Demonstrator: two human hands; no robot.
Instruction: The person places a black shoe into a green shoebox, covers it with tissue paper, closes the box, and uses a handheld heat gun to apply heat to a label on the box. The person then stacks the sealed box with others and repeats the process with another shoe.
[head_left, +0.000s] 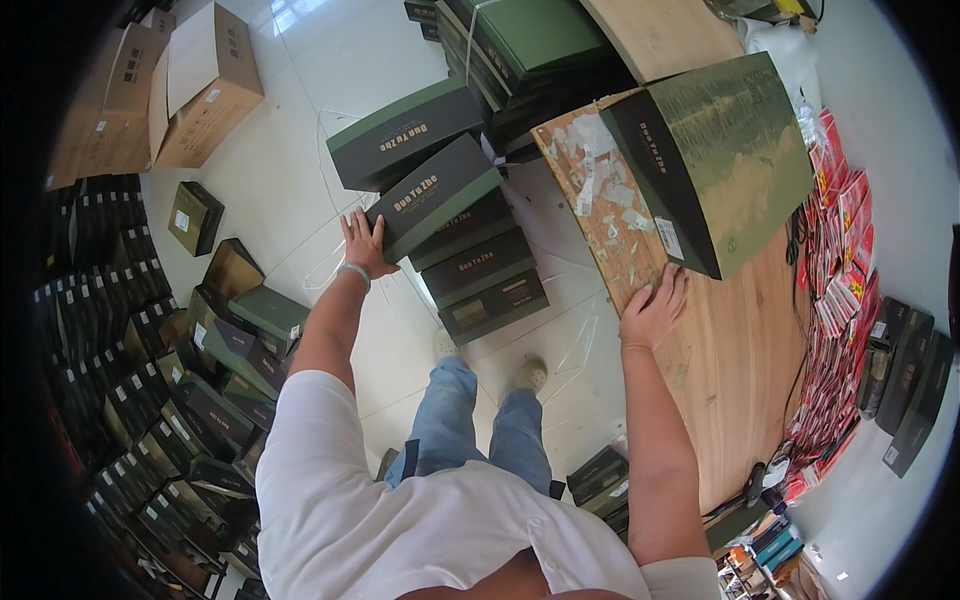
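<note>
Dark green cardboard is piled at the middle of the frame, and here trouble could be started. The upper box (438, 200) is seated askew, its left end jutting past the lower boxes (480, 265); that end is touched by the left hand (366, 245), fingers spread, not wrapped round. Should a lopsided push be given, the perch could be lost, and a tumble toward the shoe (533, 374) at the centre could be caused. The neighbouring box (405, 140) above could be nudged too, so closely are the two set.

Over to the upper right: the large green box (720, 165) is borne by the bench (735, 370), its near lower edge met by the fingertips of the right hand (655, 312); whether anything is gripped there cannot be told. Torn paper (590, 140) is strewn over the rough board beside it, so if the box were dragged that way, its underside could be snagged or scuffed.
</note>
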